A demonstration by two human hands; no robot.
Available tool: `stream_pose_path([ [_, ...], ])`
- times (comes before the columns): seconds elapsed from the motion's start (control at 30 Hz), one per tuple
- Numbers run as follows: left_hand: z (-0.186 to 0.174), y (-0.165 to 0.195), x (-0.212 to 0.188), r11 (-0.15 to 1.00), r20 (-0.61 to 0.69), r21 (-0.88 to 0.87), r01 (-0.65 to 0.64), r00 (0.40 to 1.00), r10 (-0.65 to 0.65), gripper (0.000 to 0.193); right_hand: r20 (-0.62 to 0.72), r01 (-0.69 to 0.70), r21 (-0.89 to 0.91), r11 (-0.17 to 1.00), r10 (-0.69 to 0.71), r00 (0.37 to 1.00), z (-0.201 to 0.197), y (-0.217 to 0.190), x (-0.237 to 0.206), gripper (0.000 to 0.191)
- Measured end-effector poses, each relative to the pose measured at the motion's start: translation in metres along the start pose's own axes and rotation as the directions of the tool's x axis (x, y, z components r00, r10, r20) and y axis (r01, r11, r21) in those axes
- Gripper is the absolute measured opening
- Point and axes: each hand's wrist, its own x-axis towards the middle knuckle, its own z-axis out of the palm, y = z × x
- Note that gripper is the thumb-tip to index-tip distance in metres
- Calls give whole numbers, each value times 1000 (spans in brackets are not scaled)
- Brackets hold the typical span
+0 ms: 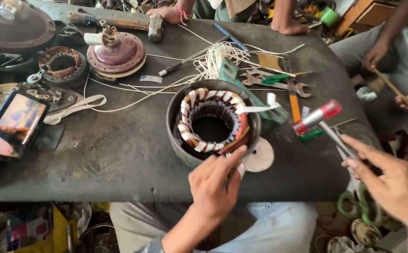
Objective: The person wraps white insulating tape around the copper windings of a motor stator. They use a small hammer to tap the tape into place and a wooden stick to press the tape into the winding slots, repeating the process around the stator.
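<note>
My left hand (213,185) rested on the near rim of the motor housing (180,140), fingers curled and pinching a strip of white sleeve at the winding (213,119). The housing sat near the middle of the workbench (119,159), slightly toward my edge. My right hand (391,180) was off the right end of the bench, fingers partly spread, gripping the thin handle of a small hammer (317,117) with a red and clear head; the head hung just right of the housing.

The bench surface was dark, scuffed metal. White cord (213,58) lay tangled behind the housing, beside spanners (279,84) and a screwdriver (185,63). A maroon motor cover (117,54) and a second winding (62,63) stood at the far left. A phone (11,124) leaned at the left edge, screen lit. A wooden mallet (115,19) lay along the far edge, under another person's hand (166,13). A second person sat at the right. Clutter covered the floor below the bench.
</note>
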Motion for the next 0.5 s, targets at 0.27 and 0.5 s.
stream_pose_path([
  [0.27, 4, 2, 58, 991, 193, 18, -133, 973, 128, 48, -266, 57, -477, 877, -205, 942, 30, 1, -36, 37],
  [0.5, 11, -1, 78, 999, 331, 26, -22, 944, 12, 50, -402, 519, 111, 848, -439, 803, 52, -102, -31, 43],
])
